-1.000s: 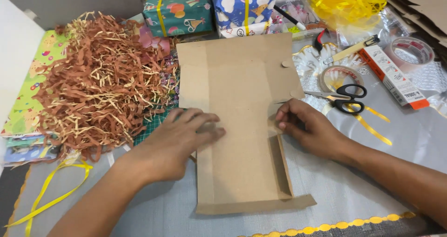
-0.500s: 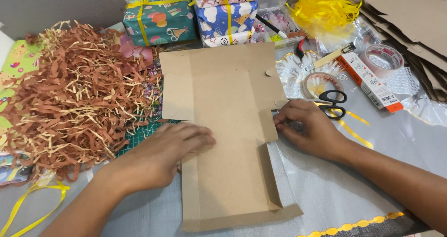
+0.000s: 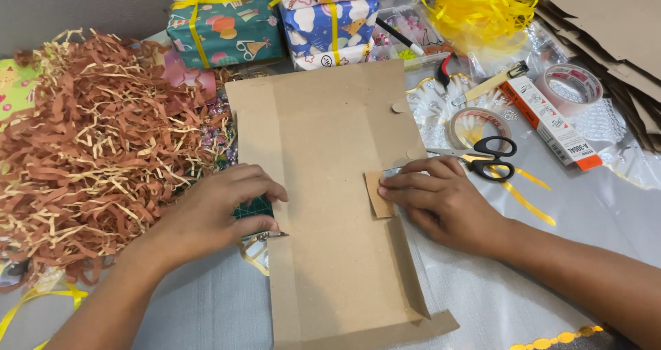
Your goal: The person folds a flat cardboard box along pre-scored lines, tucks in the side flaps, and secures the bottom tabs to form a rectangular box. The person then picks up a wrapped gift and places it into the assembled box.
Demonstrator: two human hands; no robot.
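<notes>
Brown cardboard (image 3: 330, 185), a flat box blank, lies in the middle of our worktop (image 3: 537, 281). Our left hand (image 3: 213, 212) rests open with its fingers at the blank's left edge; our right hand (image 3: 441, 198) presses a small side flap (image 3: 377, 193) inward with flat fingers. Black-handled scissors (image 3: 489, 156) sit just beyond the right hand, shredded paper (image 3: 89, 150) at the left

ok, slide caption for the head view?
Both hands press a flat cardboard box blank beside shredded paper.
</notes>
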